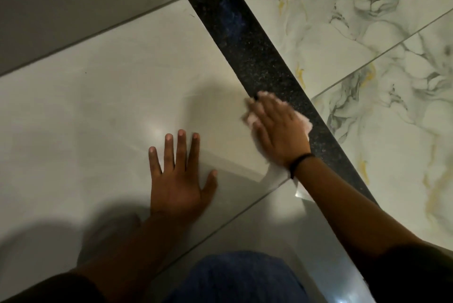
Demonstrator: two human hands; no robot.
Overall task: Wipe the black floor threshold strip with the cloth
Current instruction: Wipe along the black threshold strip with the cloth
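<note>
The black speckled threshold strip (247, 40) runs diagonally from the top centre down to the right, between plain and marbled tiles. My right hand (277, 128) lies flat over a pale pink cloth (305, 123), pressing it on the strip's near edge about midway along. The cloth pokes out beyond my fingertips and at the right side of the hand; the rest is hidden under the palm. A dark band circles that wrist. My left hand (179, 177) rests flat on the plain tile, fingers spread, holding nothing.
A grey wall or door panel (85, 8) meets the floor at the upper left. Marbled white tiles with yellow and grey veins (367, 33) lie beyond the strip. My blue-clothed knee (240, 278) is at the bottom centre.
</note>
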